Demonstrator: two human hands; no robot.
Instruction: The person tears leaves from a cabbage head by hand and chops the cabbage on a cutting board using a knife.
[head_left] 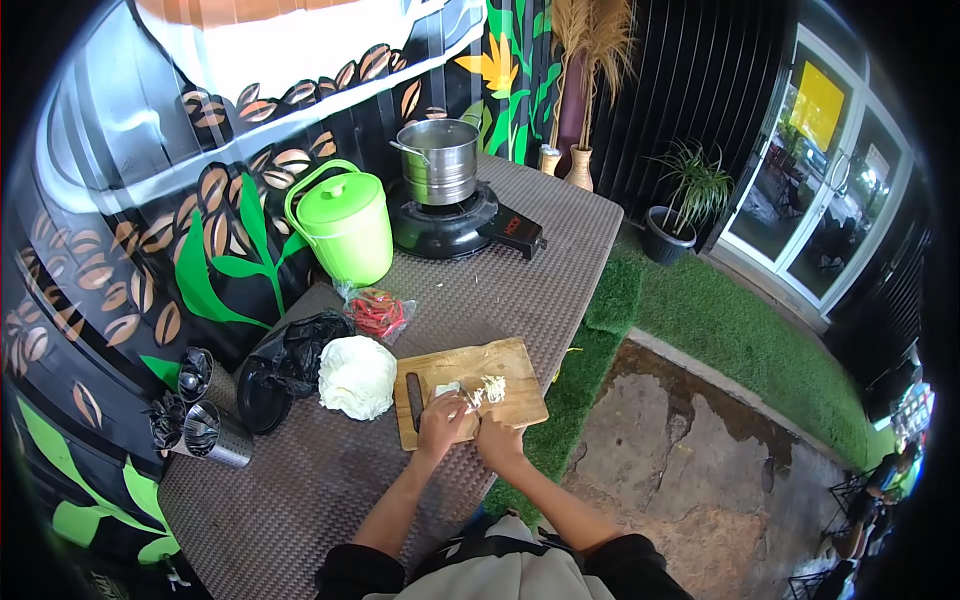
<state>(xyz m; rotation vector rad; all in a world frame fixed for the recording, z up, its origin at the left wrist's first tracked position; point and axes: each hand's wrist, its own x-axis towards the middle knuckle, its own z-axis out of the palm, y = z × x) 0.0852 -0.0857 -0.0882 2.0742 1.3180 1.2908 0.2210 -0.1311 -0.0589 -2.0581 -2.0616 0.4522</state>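
Note:
A wooden cutting board [512, 362] lies near the table's front edge. On it my left hand [441, 424] has its fingers bent over a white piece [447, 388]. My right hand [500, 443] is closed just to its right, low on the board; what it grips is too small and hidden to name. Thin pale shreds [489, 391] are heaped above my right hand. A dark brown strip [415, 402] lies along the board's left side. Left of the board sits a large pale cabbage-like head [357, 377].
Behind stand a metal pot [440, 165] on a black portable stove [440, 228], a green lidded bucket [350, 225] and a bag of red items [380, 312]. At left are a black plastic bag [300, 350] and metal utensil holders [218, 433]. The table edge [590, 290] runs along the right.

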